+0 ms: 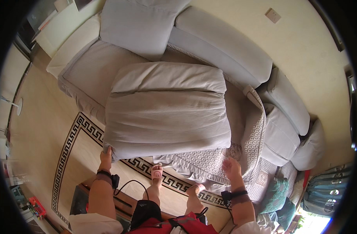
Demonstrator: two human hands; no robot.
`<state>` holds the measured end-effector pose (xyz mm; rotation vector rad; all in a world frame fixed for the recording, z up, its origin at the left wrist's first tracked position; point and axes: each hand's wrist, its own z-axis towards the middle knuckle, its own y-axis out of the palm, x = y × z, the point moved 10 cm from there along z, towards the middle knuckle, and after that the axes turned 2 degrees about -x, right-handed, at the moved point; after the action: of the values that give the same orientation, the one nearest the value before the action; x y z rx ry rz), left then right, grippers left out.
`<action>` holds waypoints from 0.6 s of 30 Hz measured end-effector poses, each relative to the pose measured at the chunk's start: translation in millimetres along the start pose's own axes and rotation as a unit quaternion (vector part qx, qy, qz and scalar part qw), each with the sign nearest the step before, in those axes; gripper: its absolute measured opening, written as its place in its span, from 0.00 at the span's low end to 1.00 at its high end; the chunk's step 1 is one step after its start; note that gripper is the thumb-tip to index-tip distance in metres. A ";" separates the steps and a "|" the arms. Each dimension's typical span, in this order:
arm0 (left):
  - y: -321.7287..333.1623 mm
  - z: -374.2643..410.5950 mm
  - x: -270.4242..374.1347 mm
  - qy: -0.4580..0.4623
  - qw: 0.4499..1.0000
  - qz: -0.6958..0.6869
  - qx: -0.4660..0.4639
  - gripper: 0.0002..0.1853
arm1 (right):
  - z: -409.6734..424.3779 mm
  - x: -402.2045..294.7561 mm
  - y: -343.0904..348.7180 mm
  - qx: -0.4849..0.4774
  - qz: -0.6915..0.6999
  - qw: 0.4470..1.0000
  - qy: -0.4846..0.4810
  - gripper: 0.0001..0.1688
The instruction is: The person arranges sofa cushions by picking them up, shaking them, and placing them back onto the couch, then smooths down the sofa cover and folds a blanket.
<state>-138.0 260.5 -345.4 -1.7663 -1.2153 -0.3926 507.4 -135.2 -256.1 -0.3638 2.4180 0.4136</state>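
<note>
A large grey fabric-covered sofa cushion [166, 117] lies in front of me, its cover creased crosswise. My left hand [106, 157] grips the near left corner, with the thumb on top and the fingers hidden underneath. Below the near right corner, my right hand [232, 168] hovers over a quilted sofa cover [193, 163], apart from the cushion. Its fingers look curled and blurred, and nothing shows in them. One end of the quilted cover is folded up [253, 137] to the right of the cushion.
Grey back cushions [222, 44] line the wall, and another grey cushion [137, 26] leans at the far left. Teal pillows [275, 196] lie at the lower right. Behind my legs stands a wooden table [123, 201]. Patterned border tiles [67, 152] cross the floor.
</note>
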 end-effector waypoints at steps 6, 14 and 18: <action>-5.2 -0.6 -38.8 -0.041 0.991 -0.100 -0.079 0.41 | 61.0 -11.8 -14.4 0.097 -0.140 0.985 -0.001 0.14; 8.5 -19.5 -51.7 -0.148 0.972 -0.168 -0.071 0.46 | 129.8 -19.5 13.6 0.117 -0.169 0.978 -0.024 0.40; 12.2 -14.4 -52.9 -0.161 0.964 -0.199 -0.075 0.44 | 151.9 -28.4 30.8 0.085 -0.215 0.972 -0.039 0.47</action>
<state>-148.6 217.9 -380.5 -1.7535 -1.8275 -0.4488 602.1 -44.8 -344.0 -0.7586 2.1978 0.0275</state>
